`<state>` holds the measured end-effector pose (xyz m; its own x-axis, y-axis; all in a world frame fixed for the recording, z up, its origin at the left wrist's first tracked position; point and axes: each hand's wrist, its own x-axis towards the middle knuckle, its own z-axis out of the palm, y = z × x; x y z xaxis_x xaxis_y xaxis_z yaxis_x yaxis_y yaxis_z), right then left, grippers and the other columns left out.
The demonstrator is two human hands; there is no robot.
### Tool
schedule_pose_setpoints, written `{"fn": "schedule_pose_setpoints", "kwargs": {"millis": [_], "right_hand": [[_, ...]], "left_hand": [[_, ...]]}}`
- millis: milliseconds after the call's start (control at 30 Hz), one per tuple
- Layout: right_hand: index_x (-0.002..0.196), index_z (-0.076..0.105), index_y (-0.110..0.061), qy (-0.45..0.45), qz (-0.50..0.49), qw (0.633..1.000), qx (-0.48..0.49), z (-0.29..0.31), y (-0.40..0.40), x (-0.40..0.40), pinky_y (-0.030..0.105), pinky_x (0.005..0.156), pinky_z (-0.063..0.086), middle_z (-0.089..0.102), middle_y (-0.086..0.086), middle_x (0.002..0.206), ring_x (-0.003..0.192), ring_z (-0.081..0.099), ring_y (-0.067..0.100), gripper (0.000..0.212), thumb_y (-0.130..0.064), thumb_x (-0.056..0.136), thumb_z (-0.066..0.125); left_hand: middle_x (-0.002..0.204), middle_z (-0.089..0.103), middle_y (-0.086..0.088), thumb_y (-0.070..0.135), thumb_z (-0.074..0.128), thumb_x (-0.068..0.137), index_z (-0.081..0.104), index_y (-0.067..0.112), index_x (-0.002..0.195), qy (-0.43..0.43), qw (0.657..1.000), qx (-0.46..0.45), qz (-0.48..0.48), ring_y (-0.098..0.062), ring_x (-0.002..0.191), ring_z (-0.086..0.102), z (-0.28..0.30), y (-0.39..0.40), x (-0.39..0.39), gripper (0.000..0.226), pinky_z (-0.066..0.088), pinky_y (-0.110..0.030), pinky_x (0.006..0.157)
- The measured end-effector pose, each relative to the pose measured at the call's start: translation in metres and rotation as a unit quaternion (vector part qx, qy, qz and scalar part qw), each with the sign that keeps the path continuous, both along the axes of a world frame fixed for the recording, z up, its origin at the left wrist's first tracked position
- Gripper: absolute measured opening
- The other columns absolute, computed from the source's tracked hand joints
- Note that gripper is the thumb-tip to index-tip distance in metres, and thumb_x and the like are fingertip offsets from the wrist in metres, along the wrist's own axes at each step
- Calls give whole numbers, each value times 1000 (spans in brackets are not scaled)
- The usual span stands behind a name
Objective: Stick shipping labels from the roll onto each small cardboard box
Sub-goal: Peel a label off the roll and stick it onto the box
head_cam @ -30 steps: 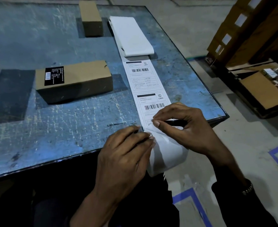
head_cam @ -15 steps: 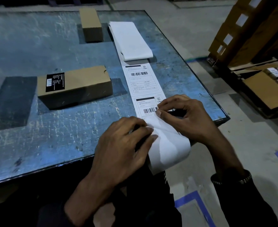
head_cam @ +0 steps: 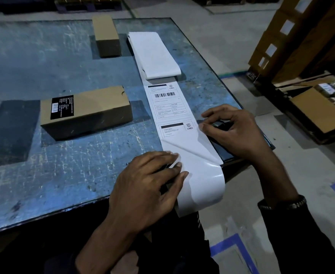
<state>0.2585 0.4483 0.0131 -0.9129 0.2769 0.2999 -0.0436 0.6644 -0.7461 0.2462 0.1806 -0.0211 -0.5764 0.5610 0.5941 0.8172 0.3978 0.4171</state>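
A strip of shipping labels (head_cam: 172, 119) runs down the right half of the frame, from a folded white stack (head_cam: 154, 54) in the upper middle to the near edge of the blue bench (head_cam: 44, 175). Two printed labels show on it, the upper one with a barcode.

The lower label (head_cam: 184, 143) is partly lifted. The right hand (head_cam: 233, 131), at the right centre of the frame, pinches that label's right edge between thumb and forefinger, fingers curled. The peeled part folds back in a diagonal crease, its plain underside showing.

The left hand (head_cam: 148, 186), in the lower middle, lies flat with fingers fairly straight. Its fingertips (head_cam: 179, 165) press the left side of the glossy backing paper (head_cam: 204, 186), which hangs over the bench edge and curls downward.

A cardboard box (head_cam: 87, 111) lies left of the strip, at centre left, near it but not touching. It has a black sticker (head_cam: 62, 106) on its top. A second, smaller box (head_cam: 107, 35) stands at the upper middle, just left of the folded stack.

At the right edge of the frame, stacked cartons (head_cam: 301, 32) with white labels stand on the floor, and an open carton (head_cam: 318, 109) lies below them. Blue tape (head_cam: 235, 244) marks the floor near the bottom.
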Motion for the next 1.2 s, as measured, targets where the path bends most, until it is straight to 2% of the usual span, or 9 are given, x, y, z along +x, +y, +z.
{"fn": "schedule_pose_setpoints", "kwargs": {"millis": [167, 333, 600, 733, 800, 867, 967, 1100, 1200], "right_hand": [[88, 85, -14, 3, -11, 1000, 3, -2, 14, -8, 26, 86, 61, 78, -8, 104, 98, 75, 7, 2, -16, 87, 87], [86, 83, -13, 50, -66, 997, 8, -3, 21, -18, 21, 80, 59, 79, -6, 91, 85, 75, 5, 3, -10, 86, 84], [82, 83, -15, 74, -130, 988, 21, -8, 36, -40, 26, 73, 59, 77, -7, 80, 75, 74, 8, 4, -16, 84, 80], [85, 85, -16, 94, -159, 982, 42, 2, 43, -49, 23, 76, 57, 78, -9, 81, 77, 73, 3, 11, -21, 82, 76], [86, 85, -17, 98, -171, 980, 43, 9, 47, -55, 20, 77, 56, 78, -11, 81, 78, 73, 1, 13, -24, 81, 75], [87, 85, -17, 96, -176, 979, 34, 14, 51, -62, 17, 74, 53, 78, -12, 80, 75, 71, -2, 14, -25, 82, 75], [88, 85, -18, 81, -173, 982, 17, 14, 57, -72, 13, 67, 48, 76, -14, 77, 67, 65, -8, 11, -25, 85, 77], [90, 85, -21, 52, -187, 981, 10, 12, 65, -81, 11, 64, 45, 73, -19, 75, 64, 62, -13, 11, -27, 86, 77], [88, 83, -20, 41, -189, 981, 15, 17, 71, -87, 6, 60, 42, 70, -23, 75, 63, 61, -15, 10, -26, 88, 76]], "left_hand": [[115, 80, 12, 32, 79, 97, 87, 22, 102, -35, 999, 11, 6, -6, 112, 72, 2, 1, -1, 14, 57, -33, 96], [110, 80, 18, 48, 76, 96, 87, 28, 98, -77, 997, 4, 15, 0, 108, 72, 9, 1, -3, 23, 58, -30, 94], [82, 76, 21, 66, 66, 88, 82, 36, 80, -69, 991, -105, 45, -7, 79, 70, 33, 7, -17, 35, 59, -36, 66], [88, 71, 21, 64, 69, 90, 77, 35, 84, -75, 991, -108, 35, -7, 91, 63, 29, 11, -23, 30, 55, -36, 65], [103, 70, 21, 60, 73, 91, 79, 37, 100, -65, 994, -86, 24, -9, 104, 59, 24, 12, -25, 25, 56, -35, 73], [131, 67, 12, 60, 73, 89, 74, 32, 130, -57, 994, -88, 25, -16, 126, 55, 20, 13, -28, 49, 56, -39, 94], [165, 44, 1, 67, 69, 88, 47, 23, 160, -58, 988, -142, 21, -23, 156, 33, 23, 13, -34, 87, 36, -45, 125], [177, 20, 6, 84, 42, 92, 15, 25, 171, -105, 973, -204, 12, -9, 163, 11, 25, 17, -33, 103, 1, -27, 131], [175, 26, 5, 86, 34, 93, 20, 24, 171, -82, 974, -212, 14, -11, 161, 20, 21, 19, -31, 100, 6, -34, 134]]}}
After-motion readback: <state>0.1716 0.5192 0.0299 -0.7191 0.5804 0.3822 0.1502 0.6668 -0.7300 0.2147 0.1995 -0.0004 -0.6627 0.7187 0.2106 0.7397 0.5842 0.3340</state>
